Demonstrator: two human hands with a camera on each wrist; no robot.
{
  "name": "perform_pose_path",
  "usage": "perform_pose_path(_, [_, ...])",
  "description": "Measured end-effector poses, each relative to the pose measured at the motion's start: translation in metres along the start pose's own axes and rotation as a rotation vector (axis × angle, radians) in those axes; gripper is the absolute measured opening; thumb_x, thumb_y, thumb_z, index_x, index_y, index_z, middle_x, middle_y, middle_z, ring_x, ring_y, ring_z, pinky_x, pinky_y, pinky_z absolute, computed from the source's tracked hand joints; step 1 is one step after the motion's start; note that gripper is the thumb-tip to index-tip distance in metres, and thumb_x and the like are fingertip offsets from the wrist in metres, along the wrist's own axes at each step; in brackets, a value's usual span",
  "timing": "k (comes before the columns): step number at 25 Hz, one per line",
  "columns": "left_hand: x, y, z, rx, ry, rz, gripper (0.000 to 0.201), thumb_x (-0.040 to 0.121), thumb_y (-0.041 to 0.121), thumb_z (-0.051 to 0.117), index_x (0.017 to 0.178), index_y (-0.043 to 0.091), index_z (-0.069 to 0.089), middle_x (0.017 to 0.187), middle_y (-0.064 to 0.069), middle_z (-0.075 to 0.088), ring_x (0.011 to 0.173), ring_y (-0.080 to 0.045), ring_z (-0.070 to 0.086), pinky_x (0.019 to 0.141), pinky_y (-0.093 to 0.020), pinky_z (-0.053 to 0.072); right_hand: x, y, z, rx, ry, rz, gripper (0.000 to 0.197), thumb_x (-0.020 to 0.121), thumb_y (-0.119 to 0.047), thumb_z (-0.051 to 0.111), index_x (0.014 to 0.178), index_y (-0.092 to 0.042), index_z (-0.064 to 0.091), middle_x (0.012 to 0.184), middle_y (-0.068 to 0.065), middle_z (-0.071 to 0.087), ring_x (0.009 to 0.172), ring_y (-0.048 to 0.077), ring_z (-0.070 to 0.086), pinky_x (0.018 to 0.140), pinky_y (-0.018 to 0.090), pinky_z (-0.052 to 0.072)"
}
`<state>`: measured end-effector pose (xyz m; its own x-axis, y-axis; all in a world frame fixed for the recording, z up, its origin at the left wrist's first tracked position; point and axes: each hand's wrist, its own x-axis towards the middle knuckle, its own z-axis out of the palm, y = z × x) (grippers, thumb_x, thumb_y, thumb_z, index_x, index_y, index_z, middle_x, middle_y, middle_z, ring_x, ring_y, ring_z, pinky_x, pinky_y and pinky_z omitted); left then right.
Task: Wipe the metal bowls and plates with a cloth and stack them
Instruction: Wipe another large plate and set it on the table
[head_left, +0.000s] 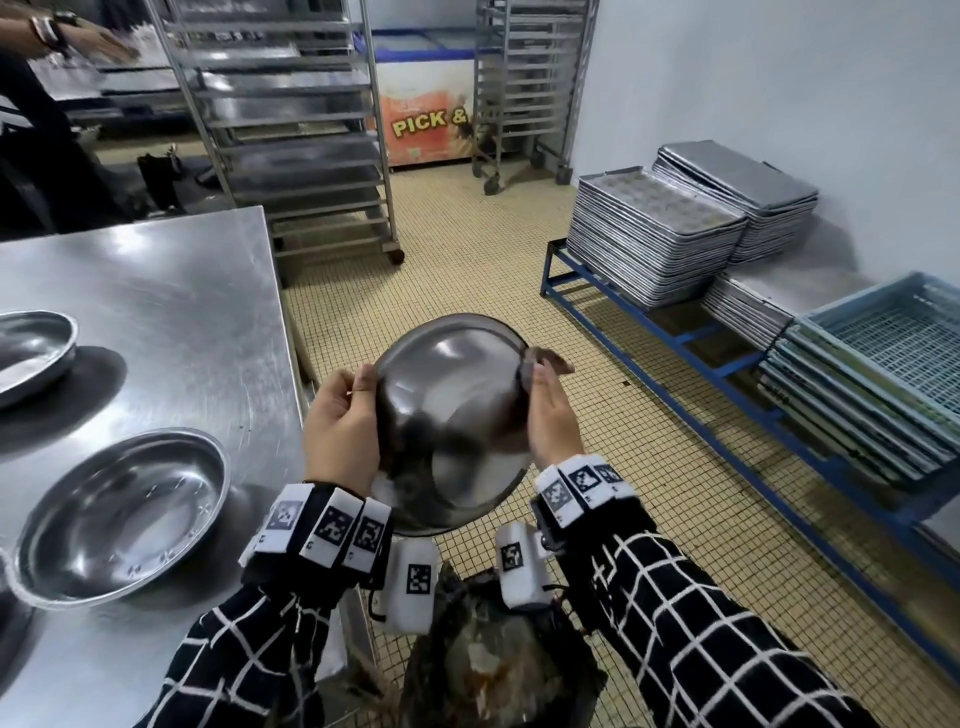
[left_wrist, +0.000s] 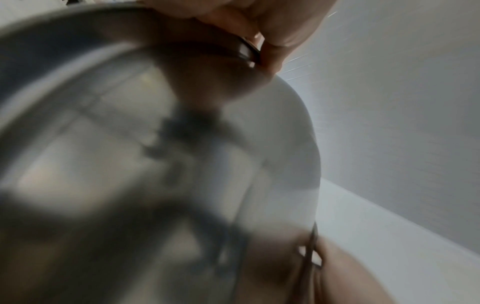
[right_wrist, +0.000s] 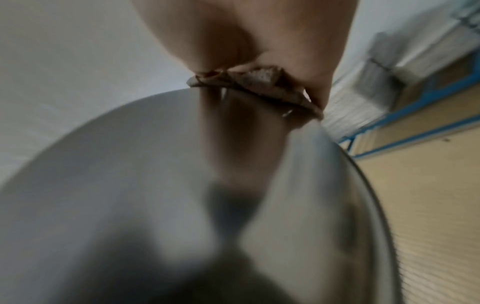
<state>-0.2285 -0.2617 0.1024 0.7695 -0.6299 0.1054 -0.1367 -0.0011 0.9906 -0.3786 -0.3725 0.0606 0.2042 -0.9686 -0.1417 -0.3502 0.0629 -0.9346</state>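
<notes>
Altogether three metal bowls are visible: two lie open side up on the steel bench (head_left: 156, 291), one near (head_left: 122, 517) and one at the left edge (head_left: 31, 353), and a third bowl (head_left: 449, 421) is held over the tiled floor, shiny bottom toward the camera. Left hand (head_left: 340, 426) grips its rim with curled fingers (left_wrist: 275, 39); right hand (head_left: 553, 415) pinches a brown cloth (right_wrist: 255, 82) onto the opposite rim.
</notes>
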Motion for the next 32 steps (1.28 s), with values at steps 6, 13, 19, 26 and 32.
perform_pose_path(6, [0.006, -0.006, 0.0, -0.085, 0.0, -0.091, 0.029, 0.098, 0.04, 0.045, 0.085, 0.02, 0.061, 0.08, 0.002, 0.06, 0.079, -0.015, 0.058, 0.081, -0.032, 0.049, 0.0, 0.038, -0.015, 0.716, -0.069, 0.379, 0.041, 0.093, -0.048, 0.052, 0.113, -0.014, 0.062, 0.111, 0.014, 0.068, 0.105, 0.033, 0.062, 0.091, 0.05, 0.052])
perform_pose_path(13, [-0.004, -0.01, 0.001, 0.005, -0.233, -0.05, 0.028, 0.098, 0.041, 0.04, 0.113, 0.024, 0.056, 0.103, 0.003, 0.063, 0.101, -0.018, 0.06, 0.091, -0.034, 0.048, 0.013, -0.004, -0.065, -0.112, -0.041, -0.047, 0.039, 0.101, -0.044, 0.034, 0.113, -0.017, 0.058, 0.1, 0.001, 0.057, 0.093, 0.017, 0.053, 0.08, 0.03, 0.045])
perform_pose_path(19, [-0.015, -0.007, 0.01, 0.183, -0.393, -0.008, 0.022, 0.096, 0.034, 0.048, 0.096, 0.022, 0.066, 0.087, 0.001, 0.068, 0.086, -0.016, 0.063, 0.077, -0.026, 0.05, 0.011, -0.029, -0.064, -0.486, -0.249, -0.42, 0.023, 0.101, -0.031, 0.04, 0.1, -0.013, 0.055, 0.085, 0.0, 0.057, 0.082, 0.019, 0.053, 0.061, 0.02, 0.034])
perform_pose_path(26, [-0.01, -0.008, 0.012, 0.212, -0.281, -0.052, 0.025, 0.097, 0.033, 0.049, 0.08, 0.025, 0.065, 0.081, -0.01, 0.07, 0.083, -0.031, 0.066, 0.08, -0.042, 0.054, -0.022, -0.019, -0.024, -0.209, 0.253, -0.587, 0.035, 0.099, -0.031, 0.04, 0.117, -0.009, 0.06, 0.123, 0.009, 0.052, 0.114, 0.023, 0.046, 0.095, 0.03, 0.043])
perform_pose_path(32, [-0.007, 0.008, 0.017, 0.167, -0.257, -0.052, 0.031, 0.098, 0.026, 0.049, 0.074, 0.015, 0.066, 0.067, -0.006, 0.068, 0.066, -0.028, 0.063, 0.065, -0.033, 0.054, -0.066, -0.012, 0.021, -0.674, 0.16, -0.754, 0.044, 0.097, -0.045, 0.032, 0.136, -0.034, 0.048, 0.139, 0.0, 0.048, 0.135, 0.024, 0.031, 0.116, 0.041, 0.016])
